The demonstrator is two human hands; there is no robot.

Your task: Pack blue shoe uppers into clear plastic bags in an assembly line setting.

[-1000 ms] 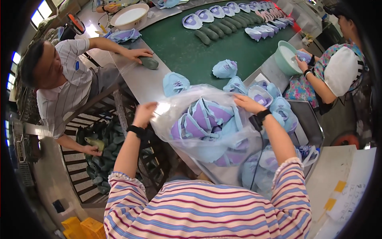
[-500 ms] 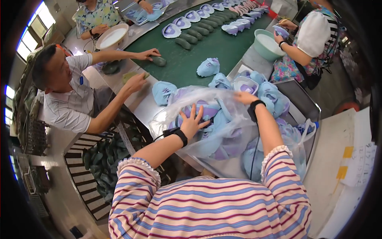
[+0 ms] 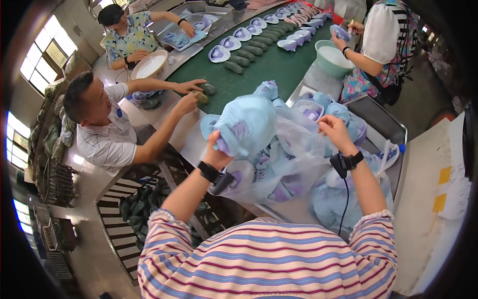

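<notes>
- Light-blue shoe upper (image 3: 247, 122) now lifted out of clear plastic bag (image 3: 279, 164), raised at 12 o'clock above it (earlier buried inside).
- Left hand (image 3: 217, 152) clenched around its lower edge, no longer flat on the bag.
- Right hand (image 3: 334, 130) pinching bag's rim at 3 o'clock, as before.

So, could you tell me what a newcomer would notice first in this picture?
Probably the light blue piece lifted in the left hand at the centre, above a clear bag stuffed with more of them, whose edge the right hand grips. Beyond runs a green belt carrying rows of blue and dark green pieces, with three other people working around it.
</notes>
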